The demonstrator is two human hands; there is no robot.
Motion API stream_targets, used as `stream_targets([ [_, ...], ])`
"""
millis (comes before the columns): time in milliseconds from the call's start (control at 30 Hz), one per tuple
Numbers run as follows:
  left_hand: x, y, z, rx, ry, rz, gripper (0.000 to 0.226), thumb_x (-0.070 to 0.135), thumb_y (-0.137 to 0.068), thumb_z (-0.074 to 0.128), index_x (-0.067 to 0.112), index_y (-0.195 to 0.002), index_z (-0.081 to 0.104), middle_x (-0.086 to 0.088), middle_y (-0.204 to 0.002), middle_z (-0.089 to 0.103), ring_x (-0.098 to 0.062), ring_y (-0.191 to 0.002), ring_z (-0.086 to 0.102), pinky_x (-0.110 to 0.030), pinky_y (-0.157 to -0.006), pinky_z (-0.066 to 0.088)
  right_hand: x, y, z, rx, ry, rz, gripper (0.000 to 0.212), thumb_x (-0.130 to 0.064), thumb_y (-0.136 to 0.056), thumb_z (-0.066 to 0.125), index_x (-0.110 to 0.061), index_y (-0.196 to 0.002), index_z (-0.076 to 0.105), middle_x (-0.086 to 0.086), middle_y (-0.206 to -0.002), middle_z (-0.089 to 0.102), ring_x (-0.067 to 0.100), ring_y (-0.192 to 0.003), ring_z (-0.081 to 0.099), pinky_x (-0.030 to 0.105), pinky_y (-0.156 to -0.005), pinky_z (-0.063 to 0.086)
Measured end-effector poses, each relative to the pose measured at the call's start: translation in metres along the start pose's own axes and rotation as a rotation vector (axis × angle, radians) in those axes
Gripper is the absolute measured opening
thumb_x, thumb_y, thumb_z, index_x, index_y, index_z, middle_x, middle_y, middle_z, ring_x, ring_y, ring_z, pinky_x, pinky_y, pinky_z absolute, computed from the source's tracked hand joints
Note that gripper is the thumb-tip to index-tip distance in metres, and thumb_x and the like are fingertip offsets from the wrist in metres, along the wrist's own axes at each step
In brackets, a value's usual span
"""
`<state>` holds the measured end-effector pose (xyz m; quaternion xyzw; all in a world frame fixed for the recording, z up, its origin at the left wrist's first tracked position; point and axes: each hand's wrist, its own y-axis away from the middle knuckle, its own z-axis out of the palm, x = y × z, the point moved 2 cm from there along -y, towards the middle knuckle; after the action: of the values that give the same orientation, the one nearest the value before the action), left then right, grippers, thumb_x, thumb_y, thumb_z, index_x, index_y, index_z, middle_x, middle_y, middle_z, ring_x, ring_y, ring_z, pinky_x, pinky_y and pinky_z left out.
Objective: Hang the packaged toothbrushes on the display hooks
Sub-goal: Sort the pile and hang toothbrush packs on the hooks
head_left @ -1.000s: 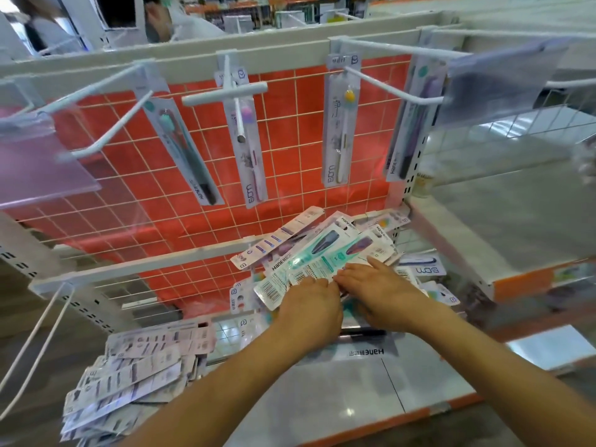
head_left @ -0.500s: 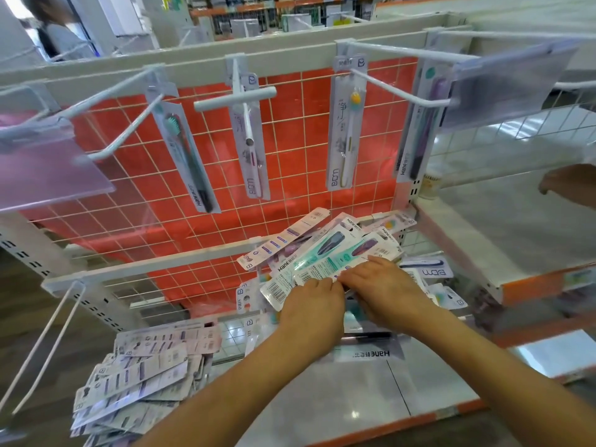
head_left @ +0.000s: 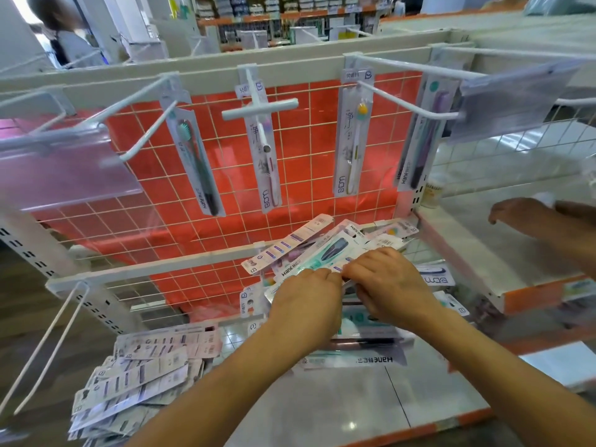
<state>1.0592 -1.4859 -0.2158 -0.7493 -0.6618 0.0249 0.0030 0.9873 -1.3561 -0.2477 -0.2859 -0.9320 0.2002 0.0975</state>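
Observation:
My left hand [head_left: 306,301] and my right hand [head_left: 390,285] meet over a fanned bunch of packaged toothbrushes [head_left: 325,250], fingers curled on its near ends. The bunch sticks out toward the red grid panel [head_left: 300,175]. Several single packs hang high on white display hooks: a teal one [head_left: 193,156], a pink one [head_left: 264,146], a yellow one [head_left: 353,133] and a purple one [head_left: 425,133]. The hook [head_left: 409,103] in front of the yellow pack juts toward me.
A heap of face-down packs [head_left: 142,375] lies on the shelf [head_left: 338,401] at lower left. More packs [head_left: 435,279] lie behind my hands. Clear label holders [head_left: 64,169] hang on the left and right. Another person's hand [head_left: 519,214] shows behind the right panel.
My hands stayed on the bunch and slid a little along it. Another person's hand came into view at the right. The view shifted slightly.

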Motion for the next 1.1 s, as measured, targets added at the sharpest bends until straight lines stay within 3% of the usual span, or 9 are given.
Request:
stream_targets([
  [167,-0.019,0.004,-0.016,-0.028,0.18,0.018,0.033,0.045,-0.1,0.039,0.023,-0.114,0.06,0.001,-0.11,0.063,-0.021,-0.097,0.058,-0.034,-0.074,0.046,-0.001,-0.001,-0.005,0.063,-0.069,0.016,0.029,-0.021,-0.076,0.042,-0.017,-0.084,0.069,-0.003,-0.077,0.069,0.021,-0.071,0.064,0.031,-0.065,0.05],
  [300,-0.039,0.009,-0.032,-0.102,0.406,0.043,0.04,0.056,-0.094,0.047,0.031,-0.119,0.064,0.009,-0.108,0.064,-0.01,-0.093,0.057,-0.029,-0.078,0.048,-0.004,-0.004,-0.012,0.091,-0.102,0.038,0.018,-0.019,-0.074,0.053,-0.017,-0.084,0.068,-0.003,-0.076,0.068,0.022,-0.07,0.065,0.034,-0.063,0.051],
  [433,-0.06,0.012,-0.042,-0.119,0.735,0.09,0.034,0.05,-0.089,0.061,0.034,-0.118,0.065,0.019,-0.107,0.064,0.011,-0.094,0.058,-0.006,-0.075,0.043,-0.003,-0.005,-0.013,0.099,-0.145,0.087,0.016,-0.017,-0.071,0.063,-0.018,-0.087,0.067,-0.005,-0.077,0.067,0.021,-0.068,0.062,0.031,-0.062,0.046],
  [567,-0.082,0.015,-0.048,-0.026,0.958,0.162,0.049,0.06,-0.072,0.065,0.042,-0.117,0.058,0.019,-0.122,0.061,0.005,-0.114,0.057,-0.021,-0.097,0.045,0.002,-0.008,-0.014,0.127,-0.294,0.2,0.013,-0.02,-0.08,0.06,-0.013,-0.089,0.065,0.0,-0.078,0.064,0.024,-0.068,0.058,0.033,-0.058,0.046],
  [633,-0.091,0.016,-0.045,-0.019,1.12,0.203,0.071,0.043,-0.069,0.079,0.038,-0.133,0.049,0.013,-0.137,0.054,-0.003,-0.129,0.049,-0.03,-0.111,0.037,0.002,-0.012,-0.02,0.17,-0.402,0.25,0.016,-0.023,-0.084,0.056,-0.009,-0.086,0.063,0.001,-0.075,0.062,0.02,-0.068,0.057,0.037,-0.058,0.048],
  [733,-0.092,0.014,-0.037,-0.007,1.189,0.198,0.093,0.021,-0.072,0.085,0.043,-0.143,0.029,0.006,-0.142,0.049,-0.008,-0.129,0.051,-0.031,-0.11,0.041,-0.006,-0.021,-0.031,0.257,-0.601,0.301,0.017,-0.031,-0.086,0.056,-0.017,-0.075,0.054,-0.012,-0.061,0.049,0.001,-0.062,0.046,0.023,-0.056,0.035],
  [833,-0.089,0.008,-0.026,0.07,1.189,0.138,0.072,0.017,-0.08,0.079,0.045,-0.131,0.038,0.002,-0.131,0.058,-0.009,-0.118,0.06,-0.031,-0.102,0.049,-0.015,-0.03,-0.033,0.245,-0.834,0.322,0.005,-0.03,-0.085,0.059,-0.029,-0.081,0.056,-0.014,-0.069,0.058,0.003,-0.063,0.05,0.023,-0.059,0.042],
  [967,-0.089,0.005,-0.017,0.168,1.142,0.075,0.04,0.012,-0.085,0.074,0.03,-0.115,0.055,0.004,-0.113,0.065,-0.01,-0.105,0.064,-0.031,-0.096,0.052,-0.026,-0.038,-0.028,0.212,-1.063,0.351,0.021,-0.014,-0.086,0.063,-0.034,-0.091,0.06,-0.024,-0.08,0.063,0.001,-0.076,0.059,0.024,-0.07,0.051],
  [1100,-0.09,0.006,-0.015,0.224,1.17,0.008,0.025,0.014,-0.085,0.073,0.028,-0.103,0.062,0.006,-0.102,0.068,-0.013,-0.098,0.065,-0.034,-0.092,0.054,-0.038,-0.04,-0.019,0.194,-1.267,0.437,0.021,-0.007,-0.088,0.064,-0.022,-0.102,0.065,0.0,-0.096,0.071,0.021,-0.093,0.067,0.042,-0.083,0.057],
])
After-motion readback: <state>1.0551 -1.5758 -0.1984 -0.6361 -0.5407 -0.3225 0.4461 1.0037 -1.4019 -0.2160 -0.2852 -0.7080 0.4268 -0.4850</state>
